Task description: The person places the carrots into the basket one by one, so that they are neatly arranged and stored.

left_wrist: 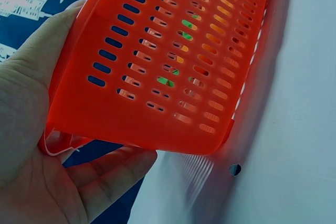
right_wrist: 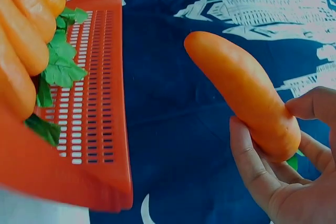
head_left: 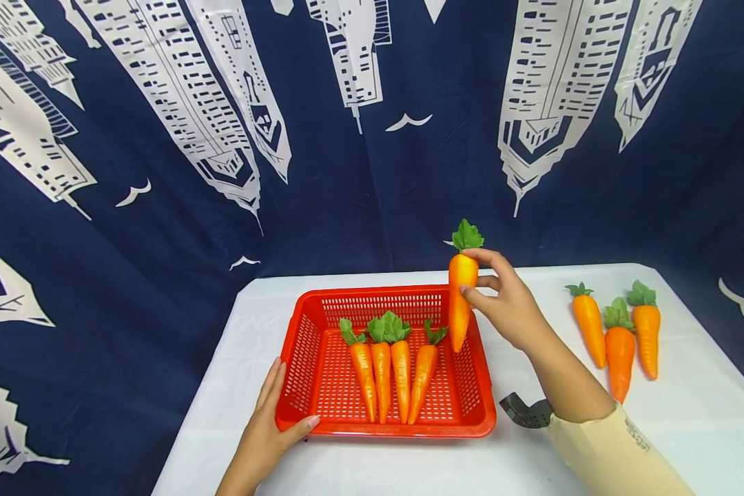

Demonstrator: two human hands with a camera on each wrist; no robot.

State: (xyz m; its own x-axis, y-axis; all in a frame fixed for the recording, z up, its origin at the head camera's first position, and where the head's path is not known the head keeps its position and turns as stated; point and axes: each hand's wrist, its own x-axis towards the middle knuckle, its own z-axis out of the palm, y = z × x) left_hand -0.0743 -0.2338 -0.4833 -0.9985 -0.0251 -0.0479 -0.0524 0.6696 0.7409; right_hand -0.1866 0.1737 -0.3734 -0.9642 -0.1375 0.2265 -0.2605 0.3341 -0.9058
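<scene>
Over the right end of a red plastic basket [head_left: 397, 430], my right hand [head_left: 502, 303] holds a carrot [head_left: 461, 289] upright, leaves at the top and tip down. The right wrist view shows thumb and fingers pinching the carrot [right_wrist: 241, 87] near its thick leafy end. My left hand [head_left: 266, 420] grips the basket's near left corner, with its thumb and fingers spread around the rim; the left wrist view shows this hand [left_wrist: 47, 145] against the slotted wall [left_wrist: 157, 66]. Several carrots [head_left: 381, 379] lie side by side in the basket, leaves toward the back.
Three more carrots [head_left: 620, 358] lie on the white table [head_left: 533, 455] to the right of the basket. A dark band with a camera mount [head_left: 527, 411] sits on my right wrist. Behind the table hangs a navy cloth [head_left: 372, 200] printed with white buildings.
</scene>
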